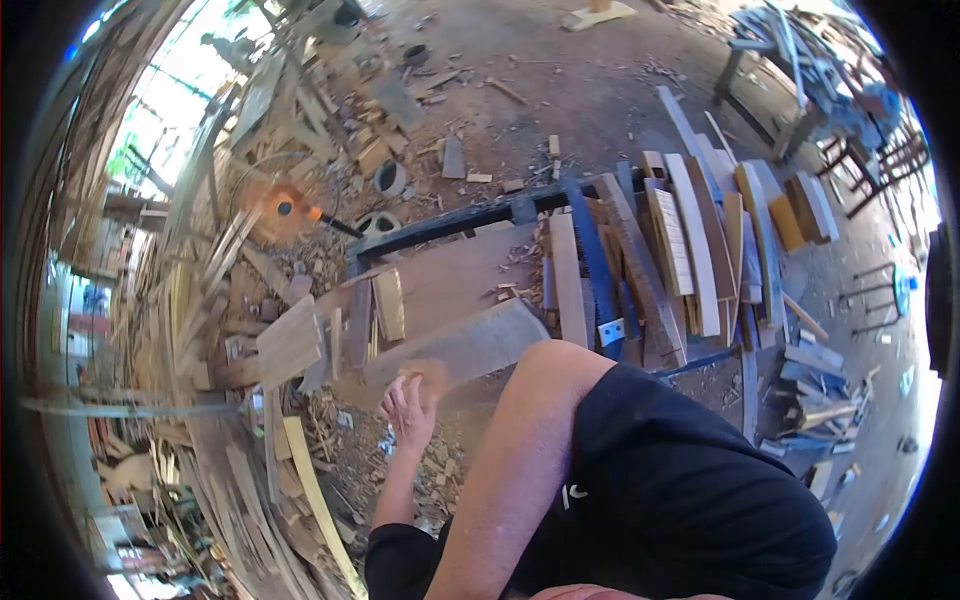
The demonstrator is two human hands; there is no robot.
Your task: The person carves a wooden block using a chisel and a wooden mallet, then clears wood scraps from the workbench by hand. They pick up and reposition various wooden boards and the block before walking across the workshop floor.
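My left hand (408, 412) reaches forward to the near edge of a long grey-brown plank (470, 345) that lies across a dark metal frame (470, 215). Its fingers curl around a small tan pad (426, 374), blurred by motion, which presses against the plank's edge. My bare bent right arm (510, 450) comes out of a black sleeve (690, 500), elbow close to the plank's end. Its hand is out of view.
Many boards and slats (690, 250) lie stacked across the frame on the right. Short wood blocks (290, 340) sit left of the plank. Offcuts and shavings cover the dirt floor (560, 90). An orange-handled tool (290, 208) lies at left, and a workbench (790, 90) stands at the far right.
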